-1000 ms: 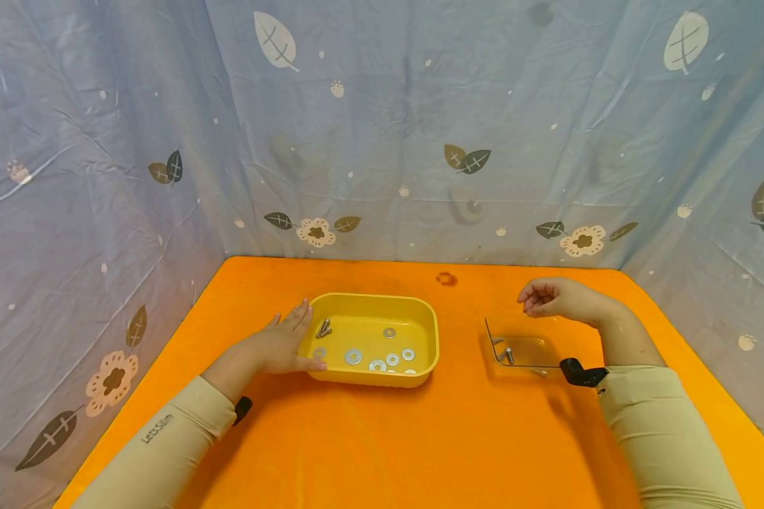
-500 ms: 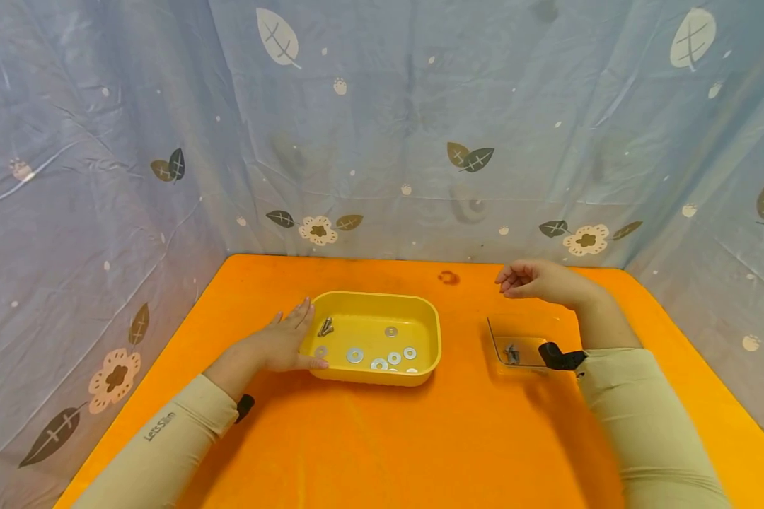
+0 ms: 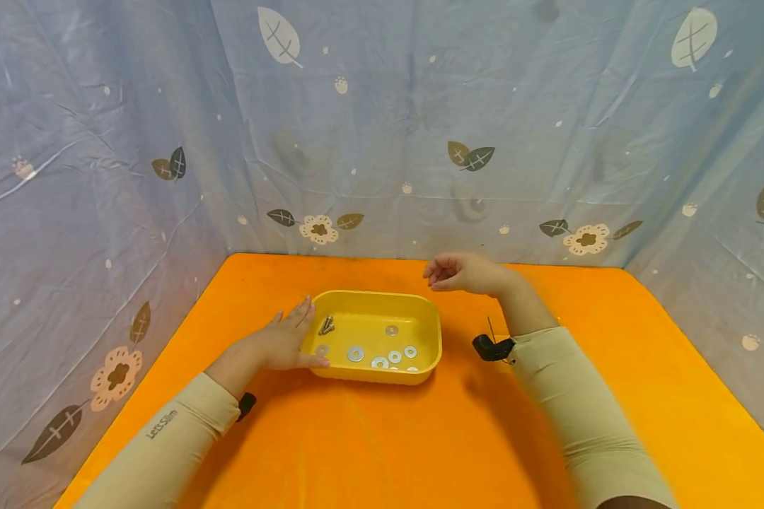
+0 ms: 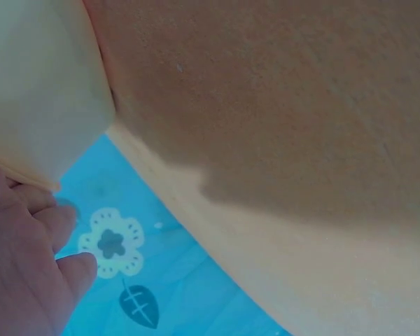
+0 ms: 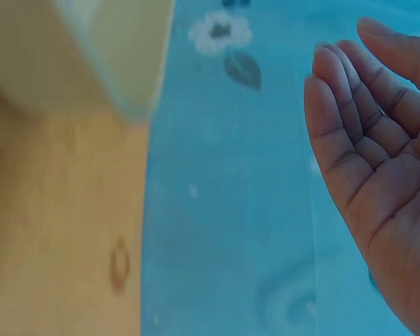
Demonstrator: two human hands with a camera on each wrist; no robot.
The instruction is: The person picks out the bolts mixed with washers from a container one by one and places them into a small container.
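Yellow tray (image 3: 372,377): left of and nearer you than your loosely curled, empty right grip (image 3: 463,274); long axis crosswise. Your left grip (image 3: 283,344), spread, touches its left end.

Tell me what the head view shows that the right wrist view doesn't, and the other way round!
Only the head view: the bare left grip touching the yellow rectangular plastic tray, silvery metal screws and round silvery metal washers inside it, and beige fabric sleeves.

Only the right wrist view: a reddish-brown ring-shaped mark on the flat orange tabletop, and the palm of the bare right grip close up.

Both: the tray (only a blurry part from the wrist), the right grip, the tabletop (looking tan from the wrist) and the blue fabric curtain with flowers and leaves.
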